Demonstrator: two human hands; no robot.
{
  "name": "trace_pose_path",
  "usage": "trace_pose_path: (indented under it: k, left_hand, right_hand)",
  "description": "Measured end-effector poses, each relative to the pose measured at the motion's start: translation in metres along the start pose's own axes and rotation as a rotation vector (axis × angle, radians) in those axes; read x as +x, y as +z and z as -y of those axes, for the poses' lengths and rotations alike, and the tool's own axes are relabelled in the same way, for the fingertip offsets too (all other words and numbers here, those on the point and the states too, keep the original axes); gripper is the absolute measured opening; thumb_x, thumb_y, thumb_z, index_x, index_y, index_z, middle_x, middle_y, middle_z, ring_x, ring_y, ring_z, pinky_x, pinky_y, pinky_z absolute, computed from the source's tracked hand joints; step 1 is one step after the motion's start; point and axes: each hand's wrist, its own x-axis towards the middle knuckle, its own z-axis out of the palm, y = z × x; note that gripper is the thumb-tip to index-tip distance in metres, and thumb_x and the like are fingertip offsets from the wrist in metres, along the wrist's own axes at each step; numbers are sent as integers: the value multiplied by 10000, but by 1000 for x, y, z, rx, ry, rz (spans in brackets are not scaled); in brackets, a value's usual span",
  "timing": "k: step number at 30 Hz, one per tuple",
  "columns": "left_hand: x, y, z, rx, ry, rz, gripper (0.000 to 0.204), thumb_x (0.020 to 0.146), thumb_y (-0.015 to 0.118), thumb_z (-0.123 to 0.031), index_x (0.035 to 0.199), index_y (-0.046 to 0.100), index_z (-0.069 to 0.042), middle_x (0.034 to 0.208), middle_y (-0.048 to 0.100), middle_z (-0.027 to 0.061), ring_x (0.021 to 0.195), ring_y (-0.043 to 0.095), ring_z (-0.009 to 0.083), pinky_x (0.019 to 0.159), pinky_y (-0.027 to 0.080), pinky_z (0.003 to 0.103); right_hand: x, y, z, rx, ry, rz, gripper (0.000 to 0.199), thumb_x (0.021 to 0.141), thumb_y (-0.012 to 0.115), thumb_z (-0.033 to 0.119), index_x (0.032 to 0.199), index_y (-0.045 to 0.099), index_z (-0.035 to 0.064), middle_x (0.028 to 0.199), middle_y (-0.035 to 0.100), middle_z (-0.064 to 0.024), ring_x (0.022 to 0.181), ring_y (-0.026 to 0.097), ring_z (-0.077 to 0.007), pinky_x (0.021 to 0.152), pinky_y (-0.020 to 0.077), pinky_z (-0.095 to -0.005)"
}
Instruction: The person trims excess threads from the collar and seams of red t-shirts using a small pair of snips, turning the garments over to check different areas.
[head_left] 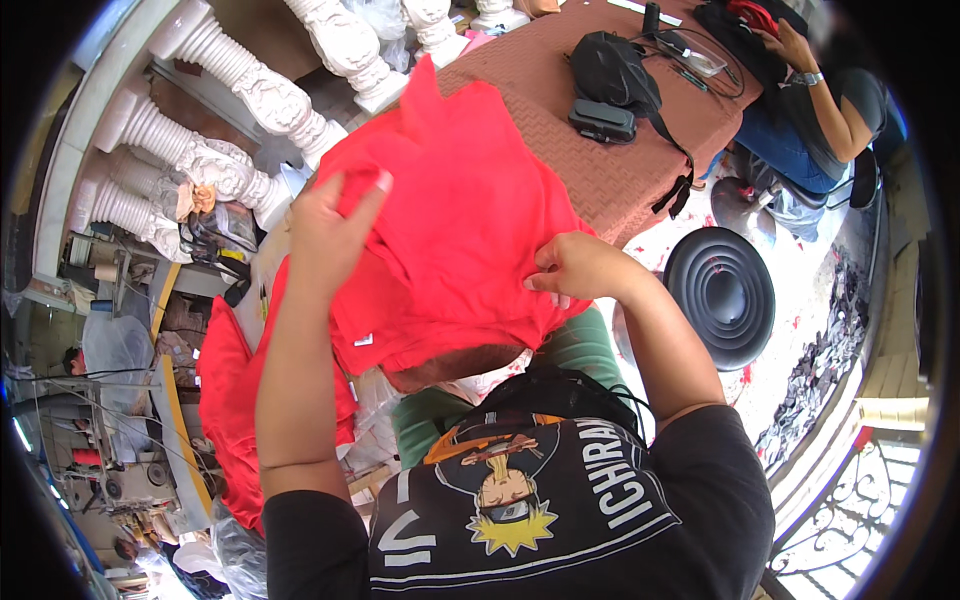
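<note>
**Both hands gripping a red garment held up before the chest**

The person's left hand (335, 225) is raised with the forearm running almost straight up from the lower edge of the view, elbow bent near the black printed shirt (520, 510). Its fingers are curled shut over a bunched fold of the red garment (470, 200), the thumb pressed on top of the cloth, a pale nail showing at the tip. The right hand (575, 268) comes in from the other side, forearm slanting up and inward from the shoulder, wrist bent; it is closed in a pinch on the cloth's right edge, knuckles outward, fingertips tucked under the fabric.

The red garment is held in the air between the two hands, above the person's lap, not lying on any surface. It hangs crumpled, one corner pointing up toward the near corner of the table (600, 170), and a small white tag shows on its lower fold. More red cloth (225, 400) lies piled beside the left arm, lower down.

The table, covered in a brown textured cloth, stands beyond the garment. On it lies a black bag (612, 70) with a strap trailing over the table's near edge, and a dark flat case just in front of it. At the far corner another person (830, 110) sits with hands on a dark thing. A round black stool (720, 295) stands on the floor just right of the right forearm. White carved balusters (240, 90) lie stacked beyond the left hand.
</note>
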Motion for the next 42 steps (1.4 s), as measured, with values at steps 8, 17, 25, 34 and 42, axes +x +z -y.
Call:
trace_pose_path:
  k: [8,17,25,34,42]
  left_hand:
    - [-47,72,-10,129,324,103,390,798,706,-146,1151,608,-11,1091,654,182,970,672,278,813,519,342]
    - [-54,9,-21,126,337,-39,466,710,667,-47,1173,614,-45,1084,663,159,990,661,290,818,527,362]
    - [-89,-31,-29,159,528,67,494,683,683,-52,1174,625,-44,1217,592,201,1068,615,288,905,487,349]
    - [-107,-71,16,-239,329,-515,235,897,491,-1,1107,593,25,1239,545,190,971,604,207,895,489,350]
    - [-100,-57,20,-205,276,-469,200,887,503,13,1059,602,36,1166,563,186,915,614,192,834,512,308]
  right_hand:
    - [36,0,11,699,-491,-177,192,938,568,200,876,679,56,780,670,12,683,618,-79,637,489,-218]
    - [66,-22,55,1080,-286,132,986,823,195,825,1189,562,-13,1038,676,-162,957,668,-229,719,538,-321]
    - [89,-30,149,998,-446,-323,139,804,584,82,929,621,34,806,626,-61,717,620,-148,518,477,-306]
    - [149,-154,204,798,-574,-641,212,786,622,173,893,608,-10,751,628,-96,520,582,-179,377,408,-318]
    - [183,-222,183,973,-992,-868,346,842,637,190,1091,577,-42,950,641,-121,843,639,-239,720,537,-349]
